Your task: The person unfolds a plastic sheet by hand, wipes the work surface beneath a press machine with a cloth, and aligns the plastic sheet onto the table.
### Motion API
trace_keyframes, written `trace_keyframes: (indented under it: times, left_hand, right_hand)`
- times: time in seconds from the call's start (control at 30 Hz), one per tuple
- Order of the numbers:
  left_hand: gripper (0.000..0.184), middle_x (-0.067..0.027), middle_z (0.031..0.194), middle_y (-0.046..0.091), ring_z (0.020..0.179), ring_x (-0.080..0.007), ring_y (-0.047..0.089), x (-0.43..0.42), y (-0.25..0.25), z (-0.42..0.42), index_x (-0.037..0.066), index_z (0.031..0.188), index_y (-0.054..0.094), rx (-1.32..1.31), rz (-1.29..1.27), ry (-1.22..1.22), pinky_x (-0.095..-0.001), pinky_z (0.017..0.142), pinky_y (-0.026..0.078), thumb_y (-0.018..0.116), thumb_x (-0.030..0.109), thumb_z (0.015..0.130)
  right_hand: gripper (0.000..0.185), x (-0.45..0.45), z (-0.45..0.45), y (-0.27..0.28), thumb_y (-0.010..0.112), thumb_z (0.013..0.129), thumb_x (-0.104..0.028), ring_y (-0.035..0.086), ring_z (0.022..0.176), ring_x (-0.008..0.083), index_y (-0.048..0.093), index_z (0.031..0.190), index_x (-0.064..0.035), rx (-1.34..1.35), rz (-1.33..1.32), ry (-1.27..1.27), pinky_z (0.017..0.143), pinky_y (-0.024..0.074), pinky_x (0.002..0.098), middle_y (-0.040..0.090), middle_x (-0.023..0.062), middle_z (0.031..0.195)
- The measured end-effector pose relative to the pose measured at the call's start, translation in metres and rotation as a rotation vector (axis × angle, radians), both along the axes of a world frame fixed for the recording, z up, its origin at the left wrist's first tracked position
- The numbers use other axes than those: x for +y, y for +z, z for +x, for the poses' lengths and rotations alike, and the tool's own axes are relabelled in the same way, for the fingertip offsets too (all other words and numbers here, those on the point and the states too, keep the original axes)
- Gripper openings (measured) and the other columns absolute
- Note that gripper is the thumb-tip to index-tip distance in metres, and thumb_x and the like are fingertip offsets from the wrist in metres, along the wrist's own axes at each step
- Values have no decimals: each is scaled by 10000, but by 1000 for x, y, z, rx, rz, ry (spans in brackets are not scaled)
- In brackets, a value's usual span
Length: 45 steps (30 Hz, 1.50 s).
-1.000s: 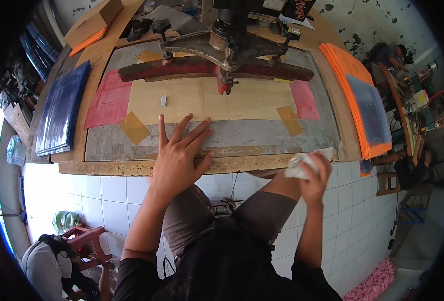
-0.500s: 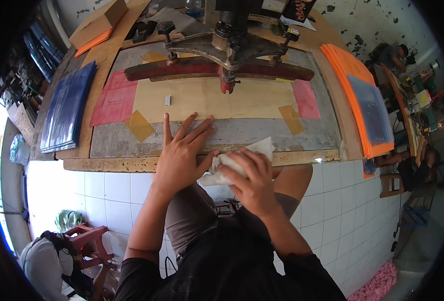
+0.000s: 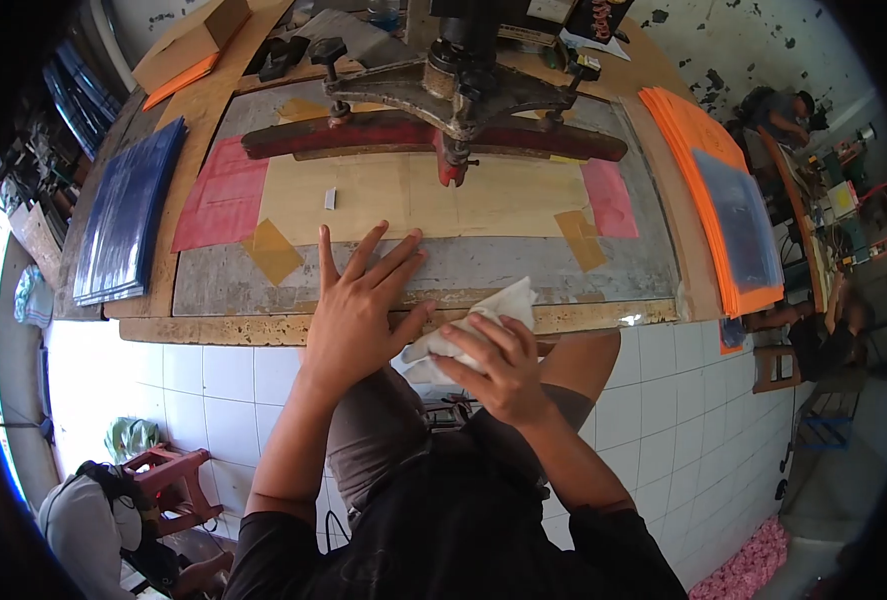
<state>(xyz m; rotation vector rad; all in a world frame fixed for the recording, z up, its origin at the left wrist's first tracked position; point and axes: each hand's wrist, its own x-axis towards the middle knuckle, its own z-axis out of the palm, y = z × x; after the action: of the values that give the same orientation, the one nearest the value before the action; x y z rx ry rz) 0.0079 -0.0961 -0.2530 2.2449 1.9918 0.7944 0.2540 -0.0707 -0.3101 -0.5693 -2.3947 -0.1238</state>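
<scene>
My left hand [image 3: 361, 305] lies with spread fingers on the grey metal plate [image 3: 453, 272], its fingertips at the lower edge of the beige sheet [image 3: 363, 195]. Nothing is in it. At the plate's wooden front edge, my right hand [image 3: 498, 365] holds a crumpled white cloth [image 3: 506, 303], just right of my left thumb. A small white piece [image 3: 330, 198] rests on the beige sheet. Pink sheets [image 3: 221, 195] flank it, and brown tape [image 3: 581, 240] crosses its lower corners. Above the sheet stands the press head with its red bar [image 3: 363, 133].
Blue glossy sheets [image 3: 131, 215] are stacked at the left, orange sheets [image 3: 708, 200] at the right. A cardboard box [image 3: 191, 45] sits at the back left. One person [image 3: 83, 530] is at the lower left; others are at the far right.
My right hand has moved left with the cloth, from the right end of the front edge to near my left hand. My left hand has stayed in place on the plate.
</scene>
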Motion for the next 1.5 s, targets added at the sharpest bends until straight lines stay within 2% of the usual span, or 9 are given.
trace_keyframes:
  times: [0.23,0.3,0.4,0.57,0.7,0.9,1.33,1.43,1.5]
  left_hand:
    - [618,19,1620,620,1622,-304,394,-1,1,-2,113,1448,731,9,-15,0,-723,1344,2,797,476,953]
    - [624,20,1622,619,1625,-301,388,0,0,-1,112,1450,729,10,-14,2,-724,1344,1,794,486,955]
    - [623,19,1620,620,1627,-298,386,-1,2,1,108,1451,727,13,-19,0,-723,1344,-1,790,487,960]
    - [622,6,1614,625,1623,-298,393,-2,-1,2,91,1441,728,38,3,-7,-725,1344,-4,789,482,962]
    - [608,-12,1599,634,1611,-300,409,-6,2,3,79,1424,734,31,16,-14,-733,1341,6,795,466,959]
    - [606,-16,1594,639,1606,-303,424,-10,-1,6,89,1420,734,16,6,-2,-719,1345,-6,824,429,927]
    - [607,-5,1577,653,1578,-294,461,-8,0,5,100,1400,750,20,31,1,-719,1350,19,849,416,891]
    - [599,-4,1573,656,1570,-295,471,-9,0,5,97,1389,756,7,38,-3,-719,1349,22,848,416,890]
    - [594,-3,1570,658,1567,-294,474,-10,-1,5,95,1381,761,-1,36,-2,-720,1349,24,847,418,890]
  right_hand:
    - [336,33,67,3,927,753,-242,630,1330,298,812,1065,-286,4,-29,-9,1108,505,502,704,15,1409]
    - [370,40,100,15,932,690,-134,656,1292,345,769,1010,-226,88,-99,-77,1083,521,520,700,60,1404]
    - [425,53,167,8,808,741,57,619,1329,381,750,1112,-141,50,-133,-341,1111,490,549,671,107,1400]
    - [418,57,209,45,739,828,77,614,1335,397,712,1220,-66,57,-410,-551,1123,504,507,632,152,1440]
    - [416,54,170,45,689,905,35,600,1382,385,662,1315,-28,508,-396,-490,1164,479,496,617,209,1458]
    - [556,22,24,52,843,782,-53,587,1404,363,725,1311,-175,-9,-343,7,1182,454,548,624,89,1500]
    - [389,129,170,55,720,956,1,581,1376,413,707,1337,-80,71,-457,-682,1175,477,508,630,158,1473]
    - [430,103,111,64,719,936,36,593,1351,424,694,1351,-77,268,-435,-542,1172,477,505,637,179,1447]
    - [580,72,60,69,761,829,61,561,1429,385,699,1371,-139,57,-396,-265,1213,439,526,621,154,1474]
